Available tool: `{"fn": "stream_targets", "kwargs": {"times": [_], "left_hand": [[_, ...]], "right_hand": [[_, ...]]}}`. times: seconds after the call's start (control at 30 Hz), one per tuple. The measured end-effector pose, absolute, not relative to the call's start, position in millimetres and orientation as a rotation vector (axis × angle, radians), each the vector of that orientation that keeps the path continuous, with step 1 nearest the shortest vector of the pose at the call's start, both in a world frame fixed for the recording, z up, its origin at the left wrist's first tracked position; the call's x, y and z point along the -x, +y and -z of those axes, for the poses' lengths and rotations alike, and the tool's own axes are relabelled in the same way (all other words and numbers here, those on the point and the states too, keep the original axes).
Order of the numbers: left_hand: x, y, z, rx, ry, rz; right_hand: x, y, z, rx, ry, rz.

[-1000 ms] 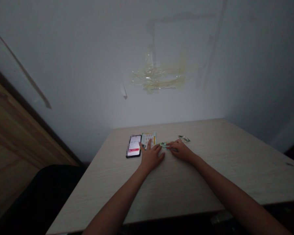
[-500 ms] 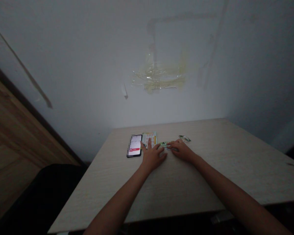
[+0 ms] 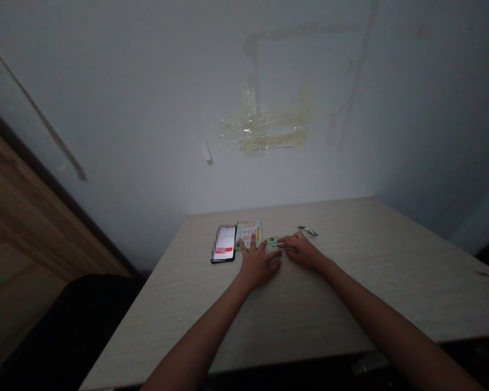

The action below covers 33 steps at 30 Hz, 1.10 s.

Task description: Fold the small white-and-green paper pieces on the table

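My left hand (image 3: 257, 263) rests on the table with its fingers spread. Its fingertips reach the lower edge of a printed paper card (image 3: 249, 228) with rows of small coloured boxes. To the right of that hand lies a narrow green printed paper strip (image 3: 273, 240). My right hand (image 3: 302, 252) has its bent fingers closed on the strip's right end and covers part of it. Left of the card is a smartphone (image 3: 226, 241), face up, its screen lit and showing a red bar. A small leaf-patterned piece of paper (image 3: 307, 231) lies just beyond my right hand.
The pale wooden table (image 3: 330, 320) meets a wall (image 3: 146, 136) at its far edge. Yellowed clear tape (image 3: 264, 130) sticks to the wall. A dark draped object (image 3: 85, 320) and a wooden panel (image 3: 8, 217) stand at the left.
My left hand has slid slightly right and nearer to me, uncovering more of the printed card. My right hand keeps its place at the strip.
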State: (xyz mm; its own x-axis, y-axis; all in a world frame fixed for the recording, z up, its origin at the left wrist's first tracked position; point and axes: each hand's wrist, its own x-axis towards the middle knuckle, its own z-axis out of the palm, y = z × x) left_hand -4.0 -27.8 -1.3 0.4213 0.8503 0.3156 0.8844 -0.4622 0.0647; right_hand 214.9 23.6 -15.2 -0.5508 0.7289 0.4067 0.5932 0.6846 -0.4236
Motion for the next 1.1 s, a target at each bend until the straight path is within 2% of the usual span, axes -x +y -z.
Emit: {"fn": "stream_targets", "kwargs": {"times": [0.47,1.1], "left_hand": [[4.9,-26.6,4.4,2.544,-1.595,0.526],[2.5,-26.0,1.3,2.523,-1.632,0.54]], "right_hand": [[-222.3,25.3,20.0,0.96,-2.171,-0.438],[-221.6,23.5,19.3,0.916,-2.243,-0.375]]}}
